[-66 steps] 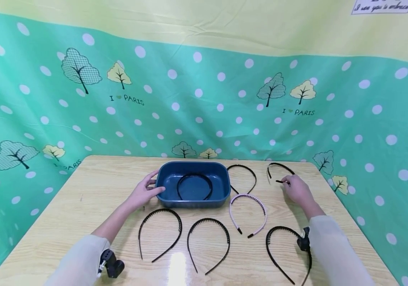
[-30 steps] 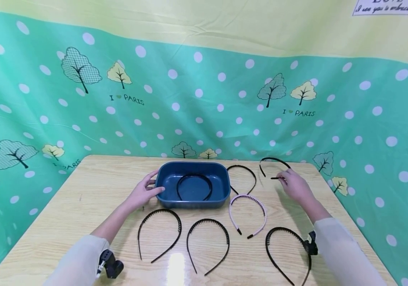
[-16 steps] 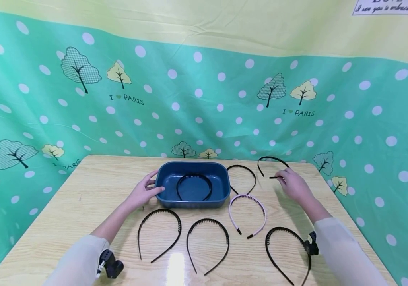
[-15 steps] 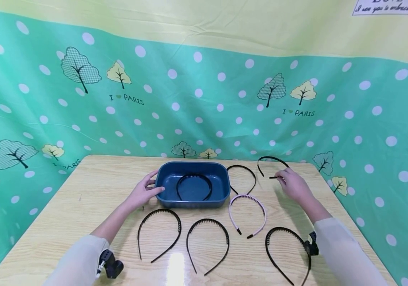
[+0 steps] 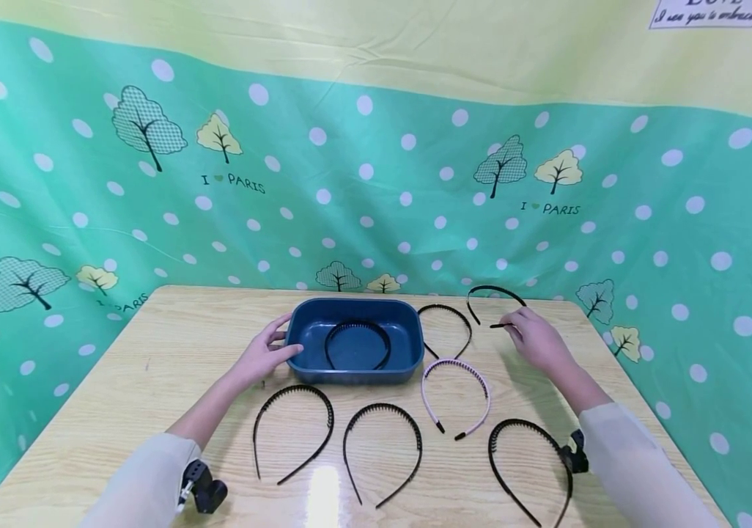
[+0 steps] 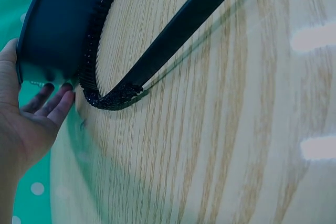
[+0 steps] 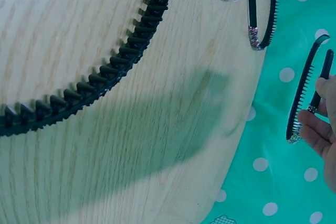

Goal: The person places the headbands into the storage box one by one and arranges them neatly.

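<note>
A dark blue rectangular tub [image 5: 356,377] stands at the back middle with a black toothed headband [image 5: 386,345] inside it. My left hand [image 5: 264,356] holds the tub's left end, thumb over the rim and fingers along the outer wall. At the back right, my right hand [image 5: 537,341] pinches a black headband [image 5: 491,287] by one arm, raised over the table. In the right wrist view, this headband [image 7: 302,90] shows comb teeth and sparkly bits near the fingers.
Black headbands lie at the tub's right [image 5: 468,330], front left [image 5: 331,422], front middle [image 5: 418,440] and front right [image 5: 493,455], the last partly under the right wrist camera. A lilac headband [image 5: 488,400] lies between them. A patterned green curtain [image 5: 376,183] hangs behind the wooden table [image 5: 119,396].
My right hand has lifted the black headband and moved it slightly left. The left hand and the tub have stayed in place.
</note>
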Motion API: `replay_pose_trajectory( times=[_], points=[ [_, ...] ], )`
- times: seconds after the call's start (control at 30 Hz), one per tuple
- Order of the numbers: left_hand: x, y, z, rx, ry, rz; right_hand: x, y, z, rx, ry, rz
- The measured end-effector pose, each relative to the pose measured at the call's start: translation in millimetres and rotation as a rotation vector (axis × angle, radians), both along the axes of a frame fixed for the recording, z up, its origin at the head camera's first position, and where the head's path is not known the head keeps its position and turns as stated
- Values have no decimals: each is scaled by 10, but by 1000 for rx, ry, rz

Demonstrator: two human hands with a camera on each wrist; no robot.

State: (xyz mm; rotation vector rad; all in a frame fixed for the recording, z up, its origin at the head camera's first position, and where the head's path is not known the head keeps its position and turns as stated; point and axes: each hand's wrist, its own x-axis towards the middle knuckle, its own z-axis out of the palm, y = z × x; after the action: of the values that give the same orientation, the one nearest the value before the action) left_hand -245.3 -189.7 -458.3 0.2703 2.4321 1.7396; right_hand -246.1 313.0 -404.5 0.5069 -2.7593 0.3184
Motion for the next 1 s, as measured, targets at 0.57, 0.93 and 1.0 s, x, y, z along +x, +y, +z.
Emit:
replay_pose_trajectory(
  times=[0.57,0.93,1.0],
  points=[
    [9,-3,3,-15,1,5,66,-124,85,-15,37,65],
    [3,-9,-11,-13,-9,8,78,-219,82,-15,52,85],
    [6,-6,-5,-9,-10,7,91,-234,84,-14,57,87]
  ],
)
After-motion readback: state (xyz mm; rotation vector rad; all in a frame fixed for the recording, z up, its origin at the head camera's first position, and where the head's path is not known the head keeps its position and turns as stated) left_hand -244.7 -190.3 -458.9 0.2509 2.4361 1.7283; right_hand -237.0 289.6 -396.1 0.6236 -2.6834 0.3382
